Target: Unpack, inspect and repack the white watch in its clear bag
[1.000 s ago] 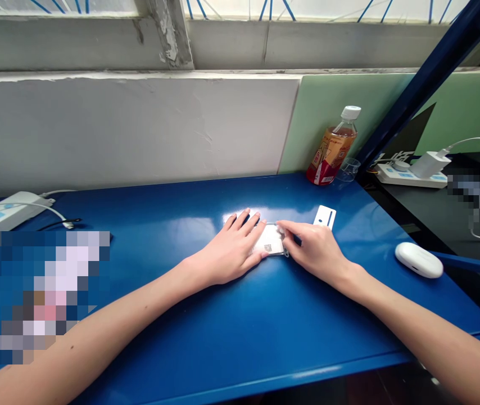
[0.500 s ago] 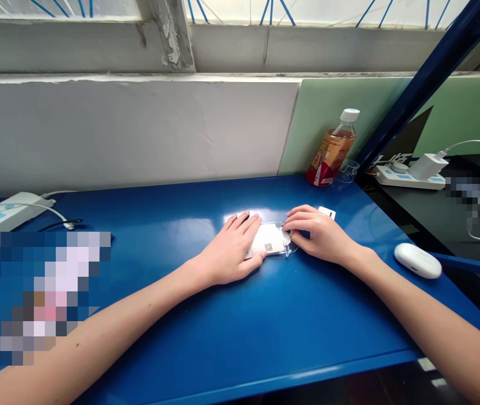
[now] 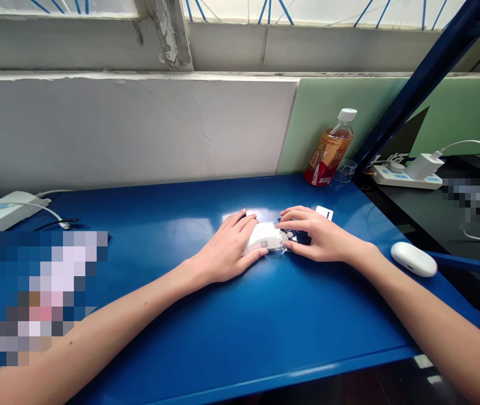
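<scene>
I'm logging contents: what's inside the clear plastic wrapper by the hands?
A white item with a grey square code shows; its left end is hidden under the left hand.

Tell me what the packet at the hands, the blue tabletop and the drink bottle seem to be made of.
Packet: clear plastic film, judging by its crinkles and glints, around a white insert, perhaps card or plastic. Tabletop: glossy blue, perhaps painted metal; bright reflections show the sheen. Bottle: probably clear plastic, see-through at the neck.
</scene>
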`<state>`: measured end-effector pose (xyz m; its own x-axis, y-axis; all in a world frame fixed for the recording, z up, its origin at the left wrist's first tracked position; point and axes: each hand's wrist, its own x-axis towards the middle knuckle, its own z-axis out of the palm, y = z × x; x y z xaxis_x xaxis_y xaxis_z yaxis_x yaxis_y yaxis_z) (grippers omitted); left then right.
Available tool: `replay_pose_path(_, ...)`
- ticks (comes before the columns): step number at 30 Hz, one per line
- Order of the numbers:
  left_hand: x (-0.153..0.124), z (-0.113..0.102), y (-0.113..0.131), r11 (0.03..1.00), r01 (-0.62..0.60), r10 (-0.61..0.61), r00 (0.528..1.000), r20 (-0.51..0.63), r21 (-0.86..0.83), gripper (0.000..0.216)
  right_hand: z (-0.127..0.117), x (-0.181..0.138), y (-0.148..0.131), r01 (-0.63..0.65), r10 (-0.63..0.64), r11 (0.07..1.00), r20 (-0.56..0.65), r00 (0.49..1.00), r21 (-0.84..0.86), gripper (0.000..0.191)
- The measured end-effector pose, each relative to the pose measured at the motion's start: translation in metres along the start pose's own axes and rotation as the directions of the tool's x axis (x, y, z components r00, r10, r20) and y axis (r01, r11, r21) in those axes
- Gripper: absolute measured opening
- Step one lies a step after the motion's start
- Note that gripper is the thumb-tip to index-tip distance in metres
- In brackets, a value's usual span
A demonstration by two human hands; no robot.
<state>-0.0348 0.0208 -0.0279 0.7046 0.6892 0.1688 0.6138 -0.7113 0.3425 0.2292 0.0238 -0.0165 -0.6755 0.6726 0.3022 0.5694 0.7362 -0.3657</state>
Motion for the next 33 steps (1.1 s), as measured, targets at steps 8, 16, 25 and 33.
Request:
replay_pose_path(8,0.000,-0.001,0.001,0.999,-0.023,0.022,1.000,-0.021,-0.029,0.052,0.014,0.002,0.006,0.018,-0.015,0.999,-0.074,0.997,0.038,0.022)
replay_pose_path(16,0.001,-0.002,0.000,0.999,0.038,-0.038,0.999,-0.031,0.010,0.053,-0.009,-0.004,0.024,-0.040,0.037,0.998,-0.054,0.998,-0.041,0.022)
replay_pose_path(25,0.000,-0.002,0.001,0.995,0.092,-0.093,0.996,0.017,0.033,0.057,-0.015,-0.007,0.024,-0.129,0.130,0.991,0.017,0.991,-0.019,0.036)
replay_pose_path(33,0.001,-0.001,0.000,0.997,0.080,-0.080,0.997,-0.017,0.002,0.057,0.008,-0.002,0.008,-0.142,0.141,0.988,0.013,0.990,0.058,0.041)
